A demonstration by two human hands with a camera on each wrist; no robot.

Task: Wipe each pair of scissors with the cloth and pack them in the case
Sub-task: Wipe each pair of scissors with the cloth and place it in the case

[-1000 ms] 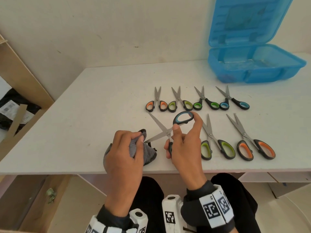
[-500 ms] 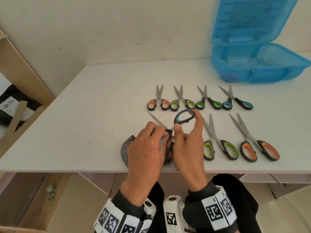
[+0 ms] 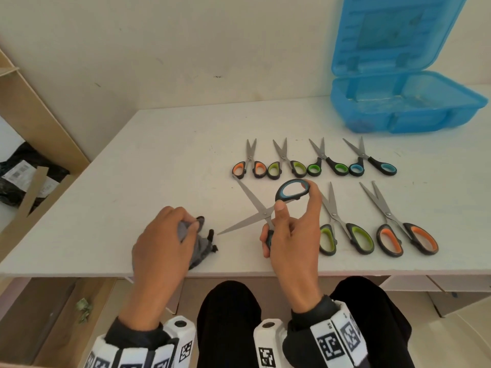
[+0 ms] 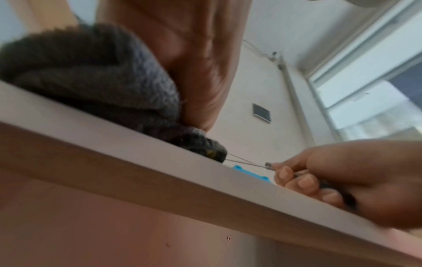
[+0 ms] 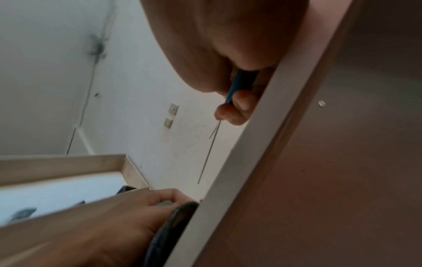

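My right hand (image 3: 289,229) holds the blue-handled scissors (image 3: 259,211) by both handles, blades spread wide above the white table (image 3: 159,160). One blade tip points at the grey cloth (image 3: 198,244), which my left hand (image 3: 170,240) grips bunched near the table's front edge, just clear of the tip. In the left wrist view the cloth (image 4: 95,79) lies on the table edge under my palm, the scissors blades (image 4: 244,162) beside it. In the right wrist view my fingers (image 5: 237,108) curl round the blue handle (image 5: 237,84). The open blue case (image 3: 403,107) stands at the back right.
Several small scissors (image 3: 313,162) lie in a row behind my hands. Two large pairs, green-handled (image 3: 342,227) and orange-handled (image 3: 398,227), lie to the right. A wooden shelf (image 3: 29,107) and a black bag (image 3: 24,179) are at the left.
My left hand slid the cloth along a blade to the scissors' pivot, then drew it back left off the blade tip. The right hand kept the scissors spread in place.
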